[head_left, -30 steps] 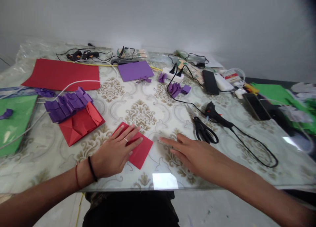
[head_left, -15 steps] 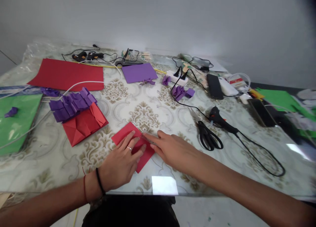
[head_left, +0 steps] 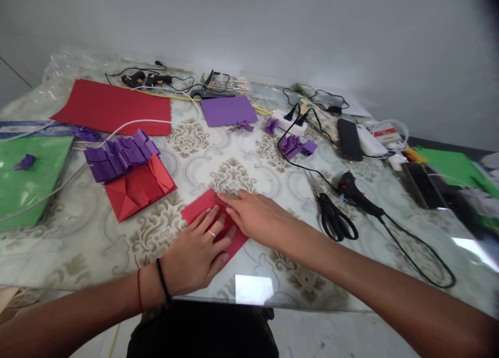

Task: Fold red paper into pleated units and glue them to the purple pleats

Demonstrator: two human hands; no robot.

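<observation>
A small red paper square [head_left: 200, 208] lies on the patterned glass table [head_left: 234, 179] in front of me. My left hand [head_left: 198, 254] rests flat on its near half, fingers spread, a ring on one finger. My right hand [head_left: 253, 217] lies across the far right part of the paper with fingers stretched out flat, fingertips at its upper edge. Neither hand holds anything.
Folded red pieces [head_left: 138, 189] and purple folded pieces [head_left: 119, 155] lie at left, with a red sheet [head_left: 113, 106] and green sheet [head_left: 27, 179] beyond. Black scissors [head_left: 335, 217] and a corded glue gun [head_left: 356, 194] lie at right. A purple sheet [head_left: 230, 110], power strip [head_left: 288, 124] and phones sit further back.
My right hand has slid left from the bare table onto the red paper square, up to its far edge. My left hand has stayed pressed on the paper.
</observation>
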